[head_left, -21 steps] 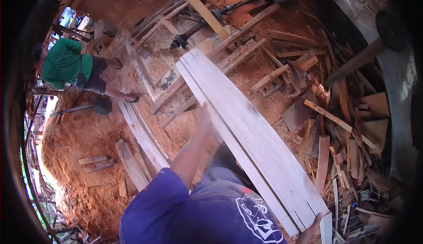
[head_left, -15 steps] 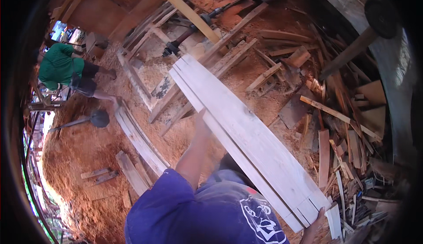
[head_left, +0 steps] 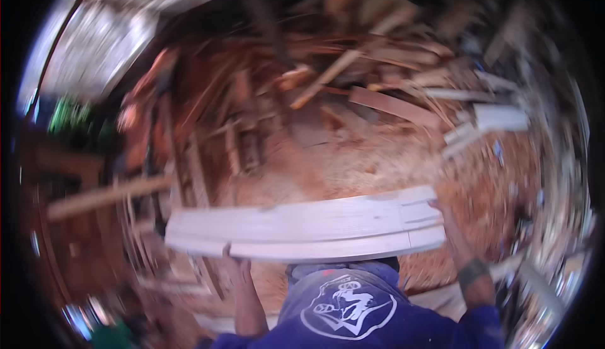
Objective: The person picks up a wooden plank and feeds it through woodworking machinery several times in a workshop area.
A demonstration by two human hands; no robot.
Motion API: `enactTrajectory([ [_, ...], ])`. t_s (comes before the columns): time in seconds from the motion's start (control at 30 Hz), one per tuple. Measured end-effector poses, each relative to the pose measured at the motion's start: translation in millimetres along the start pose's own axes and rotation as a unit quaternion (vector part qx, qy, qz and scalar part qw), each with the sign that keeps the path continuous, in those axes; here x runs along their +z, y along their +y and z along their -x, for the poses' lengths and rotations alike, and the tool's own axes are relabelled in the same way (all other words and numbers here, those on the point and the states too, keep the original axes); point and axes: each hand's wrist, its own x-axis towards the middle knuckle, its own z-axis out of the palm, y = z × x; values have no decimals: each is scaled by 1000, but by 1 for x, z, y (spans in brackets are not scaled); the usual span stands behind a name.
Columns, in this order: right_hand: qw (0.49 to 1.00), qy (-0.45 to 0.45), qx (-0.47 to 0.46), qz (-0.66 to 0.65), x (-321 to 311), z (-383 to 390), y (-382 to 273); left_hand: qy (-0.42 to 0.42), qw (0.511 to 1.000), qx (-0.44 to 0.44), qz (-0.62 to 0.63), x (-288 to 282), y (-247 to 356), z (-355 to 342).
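Note:
Across my front, held about level at waist height, lies a stack of long pale wooden boards (head_left: 302,223). My left hand (head_left: 236,257) grips their near edge left of the middle, its fingertips curled up over the side. At the right end, my right hand (head_left: 438,210) is wrapped round the board ends, with part of its fingers hidden beneath or behind the wood. Dark lines run across the boards near that right end.
Scrap wood lies heaped ahead, including a reddish plank (head_left: 394,106). A timber frame (head_left: 201,172) and a long pale beam (head_left: 113,196) stand at the left. Sawdust covers the ground (head_left: 353,166). Green clothing (head_left: 112,335) shows blurred at the lower left.
I have turned to the right, and the boards have swung with me from a slant to lying crosswise before me. Both hands keep hold of them. The surroundings are smeared by motion.

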Motion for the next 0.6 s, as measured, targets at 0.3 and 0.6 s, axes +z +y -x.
enactTrajectory([
  [0.3, 984, 53, 100, -137, -268, 90, 46, -26, 964, -107, -242, 50, -196, 118],
  [0.6, 949, 194, 21, -248, -579, 214, 62, -86, 928, -193, -308, 154, -524, 263],
])
